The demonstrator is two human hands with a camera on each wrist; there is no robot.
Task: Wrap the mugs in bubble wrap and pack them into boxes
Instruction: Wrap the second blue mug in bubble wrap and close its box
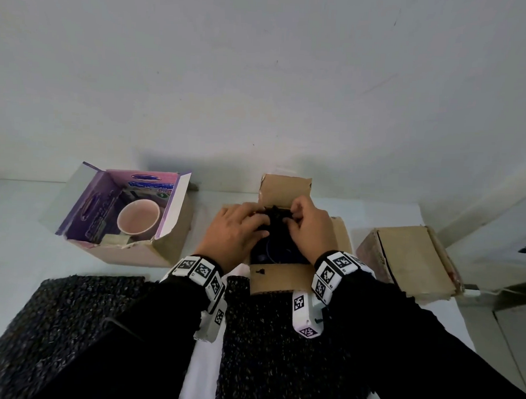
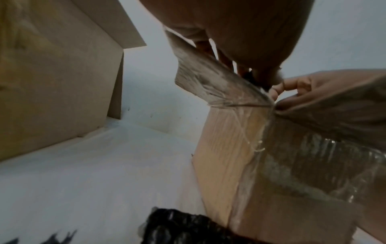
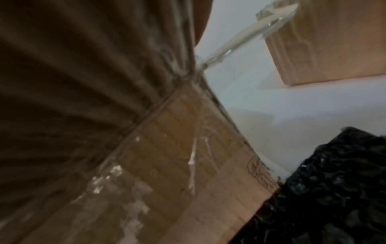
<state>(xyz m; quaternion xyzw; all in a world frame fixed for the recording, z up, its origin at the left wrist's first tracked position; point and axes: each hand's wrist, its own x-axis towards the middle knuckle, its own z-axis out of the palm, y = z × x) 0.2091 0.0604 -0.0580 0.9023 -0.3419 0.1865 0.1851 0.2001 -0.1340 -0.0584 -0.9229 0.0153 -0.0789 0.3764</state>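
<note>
Bubble wrap, dark round a mug inside the middle box, is being pinched by our left hand and right hand, both grips clamped on it, and we are risking it unravelling.

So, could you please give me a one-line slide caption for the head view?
Both hands tuck a dark wrapped bundle into the middle box; pink mug waits in the purple-lined box.
</note>
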